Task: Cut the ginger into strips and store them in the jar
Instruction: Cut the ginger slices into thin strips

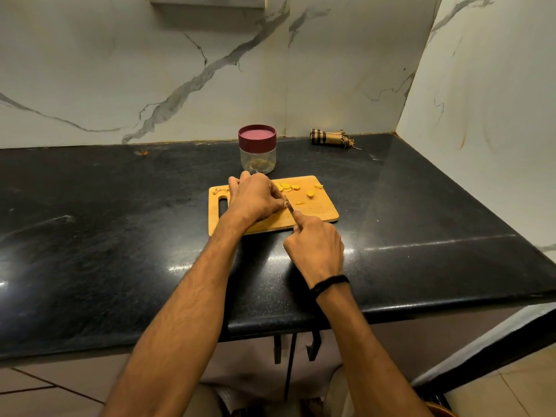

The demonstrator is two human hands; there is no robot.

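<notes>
— What are the hands up to?

— The left hand [255, 200] is curled over the wooden cutting board [319, 213], its fingertips pinching a small ginger piece [282, 203] that is mostly hidden beneath them. The right hand [316, 245] is wrapped around the handle of a knife [289, 205], forefinger stretched along the top; the blade meets the board right against the left fingertips. A black wristband [329, 282] circles the right wrist.

— And the rest of the ginger?

— Yellow ginger slices [290, 186] lie scattered over the far right part of the board, with a couple of thin strips [300, 203] just beside the blade. Some brownish scraps [219, 191] sit at the far left corner, above the board's handle slot.

— Where is the jar?

— The jar [257, 159] stands upright on the black counter [120, 206], just behind the board, its maroon lid [257, 136] on. Whether anything lies inside cannot be told. Farther right, against the marble wall [180, 70], rests a folded checked cloth [329, 137].
</notes>
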